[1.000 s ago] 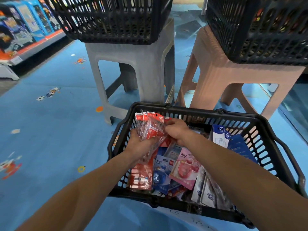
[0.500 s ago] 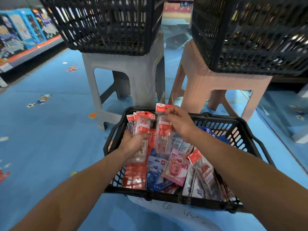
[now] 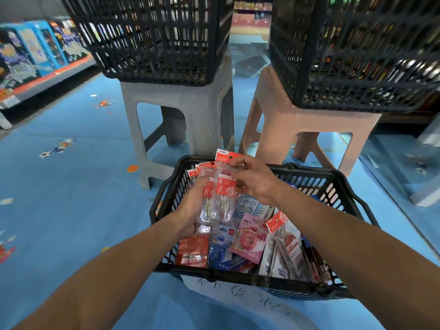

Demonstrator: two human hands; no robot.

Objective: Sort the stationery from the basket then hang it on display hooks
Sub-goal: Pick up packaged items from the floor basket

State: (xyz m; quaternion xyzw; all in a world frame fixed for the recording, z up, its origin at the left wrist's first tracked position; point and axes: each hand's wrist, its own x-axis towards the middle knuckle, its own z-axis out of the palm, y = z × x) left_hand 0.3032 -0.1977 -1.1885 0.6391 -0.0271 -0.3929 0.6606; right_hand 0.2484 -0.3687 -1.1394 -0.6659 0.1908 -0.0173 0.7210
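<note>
A black basket [image 3: 338,186] in front of me holds packaged stationery: a pink pack [image 3: 248,239], a blue pack [image 3: 220,253], a red pack [image 3: 192,252] and long red-topped packs [image 3: 285,246] at the right. My left hand [image 3: 192,208] grips a stack of clear blister packs with red cards [image 3: 207,201] over the basket's left side. My right hand [image 3: 252,179] pinches the top of one more such pack [image 3: 225,194] and holds it against the front of that stack.
Two more black baskets stand ahead on plastic stools, one [image 3: 152,36] on a grey stool [image 3: 181,115], the other [image 3: 357,51] on a pink stool [image 3: 309,129]. Blue patterned floor [image 3: 59,186] lies all round. A shelf of boxed goods [image 3: 35,58] runs along the far left.
My right hand drew one red-carded pack out of the basket and brought it onto the stack in my left hand. The view tilted up slightly.
</note>
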